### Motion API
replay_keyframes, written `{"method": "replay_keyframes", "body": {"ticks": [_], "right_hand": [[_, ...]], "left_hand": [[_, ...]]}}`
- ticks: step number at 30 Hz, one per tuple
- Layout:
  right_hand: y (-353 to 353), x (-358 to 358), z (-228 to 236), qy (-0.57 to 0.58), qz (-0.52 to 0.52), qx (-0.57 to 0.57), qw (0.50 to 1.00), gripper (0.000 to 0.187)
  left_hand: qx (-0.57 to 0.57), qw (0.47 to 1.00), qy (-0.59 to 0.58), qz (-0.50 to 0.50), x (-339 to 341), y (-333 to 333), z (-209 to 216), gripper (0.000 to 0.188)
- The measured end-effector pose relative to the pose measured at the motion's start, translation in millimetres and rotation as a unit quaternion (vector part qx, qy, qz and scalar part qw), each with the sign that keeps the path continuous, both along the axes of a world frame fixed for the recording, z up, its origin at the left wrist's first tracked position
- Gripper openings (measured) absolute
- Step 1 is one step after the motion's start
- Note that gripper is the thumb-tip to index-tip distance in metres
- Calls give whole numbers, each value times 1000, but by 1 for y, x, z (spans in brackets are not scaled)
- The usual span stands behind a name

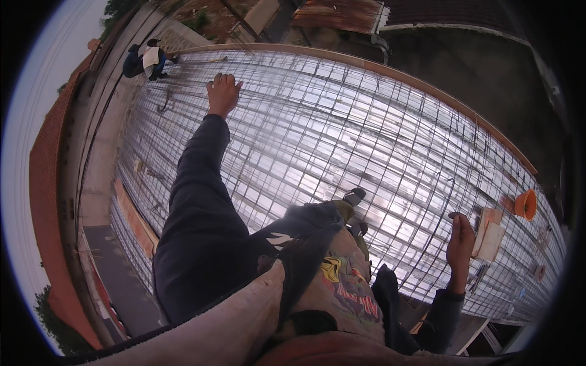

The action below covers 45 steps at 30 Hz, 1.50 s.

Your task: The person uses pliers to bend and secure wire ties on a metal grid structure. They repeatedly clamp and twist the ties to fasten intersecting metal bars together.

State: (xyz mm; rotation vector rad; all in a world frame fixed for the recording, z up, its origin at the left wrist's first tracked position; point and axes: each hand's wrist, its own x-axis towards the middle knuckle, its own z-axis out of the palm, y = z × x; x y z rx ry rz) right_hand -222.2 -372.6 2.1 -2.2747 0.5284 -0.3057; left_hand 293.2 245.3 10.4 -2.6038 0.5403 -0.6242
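Observation:
My left hand (pixel 223 96) reaches out at the end of a dark sleeve, over a grid of steel reinforcing bars (pixel 342 131). Its fingers are slightly bent and apart, with nothing visible in them. On the right, my right hand (pixel 461 247) is held above the grid with its fingers closed together. A small dark tip (pixel 452 215) shows at those fingertips, too small to name. Under the bars lies a shiny, pale silvery surface. My shoes (pixel 353 195) are on the grid, below my dark jacket and patterned shirt.
An orange bucket (pixel 525 205) and some wooden boards (pixel 489 234) lie right of my right hand. Two people (pixel 151 59) crouch at the far left. A raised edge board (pixel 421 91) borders the far side, with a drop beyond. Another plank (pixel 134 216) lies left.

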Motion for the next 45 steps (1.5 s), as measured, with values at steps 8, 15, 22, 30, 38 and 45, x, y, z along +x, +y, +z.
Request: {"method": "replay_keyframes", "body": {"ticks": [8, 15, 22, 30, 38, 45], "right_hand": [[66, 89, -16, 109, 88, -14, 990, 27], [115, 194, -11, 83, 233, 9, 969, 18], [65, 215, 10, 20, 101, -52, 993, 22], [29, 181, 11, 240, 308, -262, 883, 24], [-11, 192, 9, -72, 125, 14, 989, 23], [30, 163, 25, 211, 464, 251, 823, 22]], "left_hand": [[-241, 903, 356, -18, -5, -75, -70, 52], [-315, 685, 570, -325, -179, -265, -62, 43], [-319, 772, 492, -246, -141, -222, -63, 34], [-154, 903, 245, -317, -74, -134, -52, 33], [-151, 929, 167, -295, -49, -109, -29, 39], [-128, 944, 187, -241, -42, -81, -38, 37]]}}
